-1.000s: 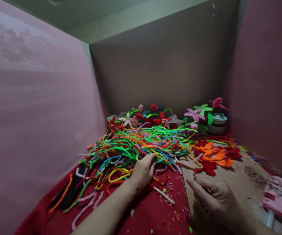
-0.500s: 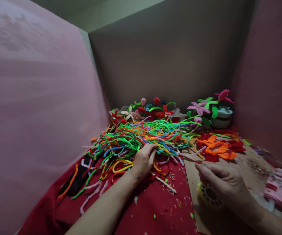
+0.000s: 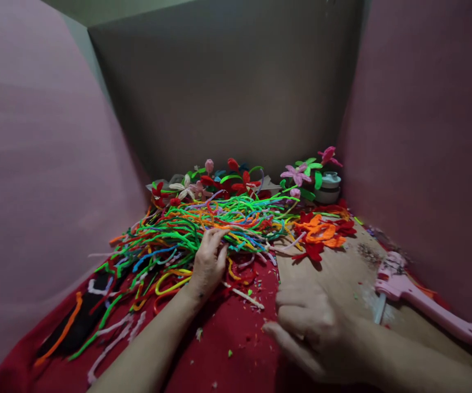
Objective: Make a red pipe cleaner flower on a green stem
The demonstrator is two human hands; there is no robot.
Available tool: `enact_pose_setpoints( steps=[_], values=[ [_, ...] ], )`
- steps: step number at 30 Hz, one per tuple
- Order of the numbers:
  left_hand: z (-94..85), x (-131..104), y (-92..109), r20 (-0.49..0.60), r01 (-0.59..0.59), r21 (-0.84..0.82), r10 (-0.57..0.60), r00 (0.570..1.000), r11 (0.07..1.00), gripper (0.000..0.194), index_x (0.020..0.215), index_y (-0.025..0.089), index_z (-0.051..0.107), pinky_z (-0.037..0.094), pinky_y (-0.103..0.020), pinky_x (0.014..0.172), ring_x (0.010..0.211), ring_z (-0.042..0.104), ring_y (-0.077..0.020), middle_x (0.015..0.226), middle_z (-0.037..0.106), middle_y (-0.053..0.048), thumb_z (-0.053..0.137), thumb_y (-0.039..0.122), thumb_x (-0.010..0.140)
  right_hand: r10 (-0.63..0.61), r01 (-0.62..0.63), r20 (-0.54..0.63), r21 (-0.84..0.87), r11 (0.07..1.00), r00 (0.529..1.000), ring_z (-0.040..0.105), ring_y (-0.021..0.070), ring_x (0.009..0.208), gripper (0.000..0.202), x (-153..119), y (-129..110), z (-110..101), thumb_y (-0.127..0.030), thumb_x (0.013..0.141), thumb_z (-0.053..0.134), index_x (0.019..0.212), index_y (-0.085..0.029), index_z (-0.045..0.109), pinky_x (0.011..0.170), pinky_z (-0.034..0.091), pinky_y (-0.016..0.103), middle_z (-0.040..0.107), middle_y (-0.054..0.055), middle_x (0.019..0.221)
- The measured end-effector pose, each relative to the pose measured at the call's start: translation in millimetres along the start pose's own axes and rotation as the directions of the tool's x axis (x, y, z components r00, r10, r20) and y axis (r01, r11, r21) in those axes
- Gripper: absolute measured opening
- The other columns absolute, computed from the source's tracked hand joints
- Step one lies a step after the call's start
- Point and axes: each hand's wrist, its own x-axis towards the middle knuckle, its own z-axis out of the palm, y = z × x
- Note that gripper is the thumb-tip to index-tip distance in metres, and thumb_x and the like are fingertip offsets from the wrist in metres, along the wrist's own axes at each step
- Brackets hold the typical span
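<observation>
A big tangle of pipe cleaners (image 3: 178, 229) in green, orange, blue and other colours lies on the red cloth (image 3: 219, 355). My left hand (image 3: 208, 265) rests at its near edge, fingers bent and closed on a pipe cleaner among the strands; the fingertips are partly hidden. Lower right, my right hand (image 3: 313, 327) is curled over the edge of the brown board (image 3: 342, 273), slightly blurred. Whatever it may hold is hidden. A short pale pipe cleaner (image 3: 244, 296) lies between my hands.
Orange petal loops (image 3: 322, 232) and red ones lie on the board. A pink hot glue gun (image 3: 420, 305) rests at right. Fuzzy flowers (image 3: 295, 174) and a pale lidded container (image 3: 328, 188) stand behind. Pink panels (image 3: 416, 136) rise on both sides. A black item (image 3: 76, 322) lies at left.
The view has swung right, bringing the whole glue gun into sight. My right hand has come lower and curled; the yellow-rimmed roll beside it is now out of sight. My left hand stays at the pile.
</observation>
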Motion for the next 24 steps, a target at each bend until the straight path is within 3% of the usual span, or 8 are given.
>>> enact_pose_setpoints(
  steps=[3,6,11,14,19,24],
  values=[
    [3.5,0,-6,0.008,0.033,0.043,-0.033,0.999,0.999,0.037,0.115,0.02,0.052,0.045,-0.035,0.091,0.103,0.052,-0.0188,0.11,0.048,-0.008,0.045,0.01,0.081,-0.133,0.136,0.044,-0.057,0.989,0.99,0.038,0.0107,0.044,0.032,6,-7,8,-0.014,0.08,0.048,0.048,-0.015,0.051,0.046,0.028,0.027,0.051,0.002,0.046],
    [6.8,-1,-11,0.017,0.053,0.078,-0.054,0.998,0.996,0.035,0.111,0.019,0.054,0.044,-0.036,0.092,0.102,0.052,-0.0197,0.107,0.047,-0.008,0.048,0.009,0.078,-0.205,0.208,0.047,-0.071,0.976,0.978,0.037,0.0107,0.043,0.031,7,-7,18,-0.015,0.079,0.05,0.048,-0.015,0.053,0.046,0.029,0.027,0.051,0.001,0.044],
    [3.2,0,-9,-0.012,0.104,0.058,-0.104,0.995,0.993,0.02,0.092,0.018,0.057,0.047,-0.034,0.086,0.092,0.054,-0.018,0.093,0.049,-0.005,0.049,0.008,0.077,-0.155,0.156,0.02,-0.077,0.985,0.988,0.038,0.0118,0.045,0.031,3,3,29,-0.014,0.08,0.049,0.05,-0.015,0.054,0.046,0.024,0.028,0.053,0.002,0.047],
    [-1.7,1,-4,-0.013,0.133,0.056,-0.132,0.991,0.99,0.017,0.091,0.017,0.056,0.05,-0.029,0.076,0.081,0.057,-0.0146,0.089,0.051,-0.004,0.048,0.01,0.079,-0.137,0.138,0.019,-0.076,0.987,0.99,0.039,0.0125,0.046,0.032,-1,10,34,-0.012,0.082,0.046,0.051,-0.015,0.054,0.047,0.024,0.029,0.053,0.003,0.048],
    [-6.2,2,2,-0.011,0.221,-0.206,-0.228,0.974,0.953,0.013,0.093,0.017,0.054,0.048,-0.019,0.052,0.055,0.055,-0.0051,0.09,0.051,-0.002,0.045,0.015,0.083,-0.097,0.098,0.024,-0.075,0.992,0.995,0.04,0.0121,0.048,0.033,-9,19,38,-0.012,0.083,0.045,0.051,-0.016,0.051,0.049,0.024,0.028,0.052,0.002,0.049],
    [-12.1,3,6,-0.05,0.183,-0.243,-0.201,0.978,0.953,0.013,0.091,0.017,0.057,0.048,-0.019,0.055,0.055,0.055,-0.005,0.091,0.052,-0.003,0.048,0.015,0.081,-0.07,0.072,0.042,-0.069,0.995,0.997,0.039,0.0121,0.05,0.033,-15,24,39,-0.013,0.084,0.046,0.052,-0.016,0.05,0.051,0.025,0.028,0.05,0.001,0.05]
  ],
)
